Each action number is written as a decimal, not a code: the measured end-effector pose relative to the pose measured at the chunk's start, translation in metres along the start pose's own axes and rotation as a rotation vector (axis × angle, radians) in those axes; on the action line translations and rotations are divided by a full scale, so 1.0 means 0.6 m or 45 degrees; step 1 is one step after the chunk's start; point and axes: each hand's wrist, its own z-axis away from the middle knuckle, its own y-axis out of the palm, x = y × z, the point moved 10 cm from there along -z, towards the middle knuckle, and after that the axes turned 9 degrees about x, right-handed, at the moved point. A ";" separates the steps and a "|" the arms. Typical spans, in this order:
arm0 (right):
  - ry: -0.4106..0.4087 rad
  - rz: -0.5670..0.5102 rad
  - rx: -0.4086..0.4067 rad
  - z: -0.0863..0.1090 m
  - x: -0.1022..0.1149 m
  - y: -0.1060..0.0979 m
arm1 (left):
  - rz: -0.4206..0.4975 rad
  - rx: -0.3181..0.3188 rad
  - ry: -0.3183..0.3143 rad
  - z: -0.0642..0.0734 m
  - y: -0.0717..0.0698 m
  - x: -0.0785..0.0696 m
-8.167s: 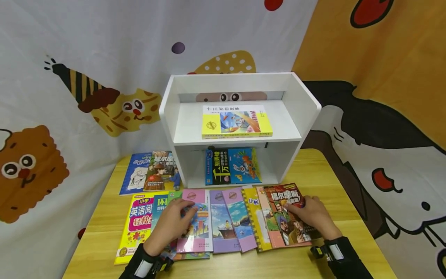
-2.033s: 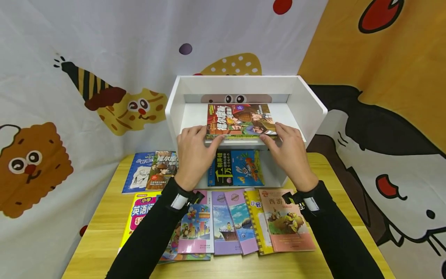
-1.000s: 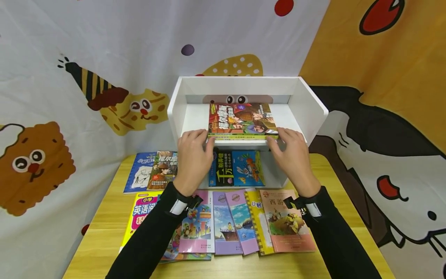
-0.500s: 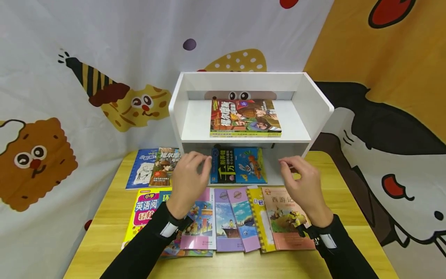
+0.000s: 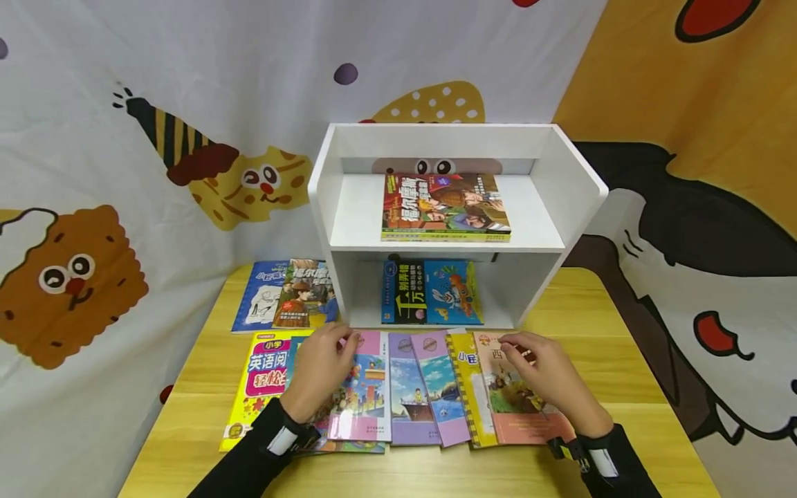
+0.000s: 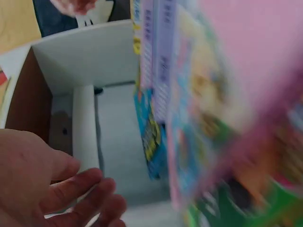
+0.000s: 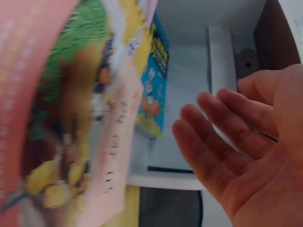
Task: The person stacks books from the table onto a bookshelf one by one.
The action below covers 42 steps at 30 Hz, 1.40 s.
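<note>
Fingers (image 7: pixel 201 153) loose and empty, left hand (image 5: pixel 319 366) by the pink book (image 5: pixel 367 404), right hand (image 5: pixel 551 373) over the tabletop's (image 5: pixel 386 477) orange book (image 5: pixel 523 425), where a low grab could drag the overlapped yellow book (image 5: pixel 478 401) askew!

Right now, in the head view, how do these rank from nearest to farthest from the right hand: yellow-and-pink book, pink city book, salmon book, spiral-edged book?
Nearest the right hand first:
1. Salmon book: right end, partly behind the hand.
2. Spiral-edged book: just left of it.
3. Pink city book: farther left.
4. Yellow-and-pink book: far left.
</note>
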 end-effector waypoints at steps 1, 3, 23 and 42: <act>0.018 -0.006 0.017 0.004 -0.007 0.006 | -0.005 0.013 -0.029 0.005 0.000 0.014; 0.047 -0.019 0.044 0.012 -0.018 0.016 | -0.008 0.038 -0.089 0.017 -0.001 0.046; 0.095 -0.139 -0.033 0.039 -0.044 0.069 | -0.141 0.352 -0.742 0.162 -0.046 0.299; 0.077 -0.183 0.080 0.024 -0.023 0.084 | 0.244 0.430 -0.827 0.145 -0.050 0.306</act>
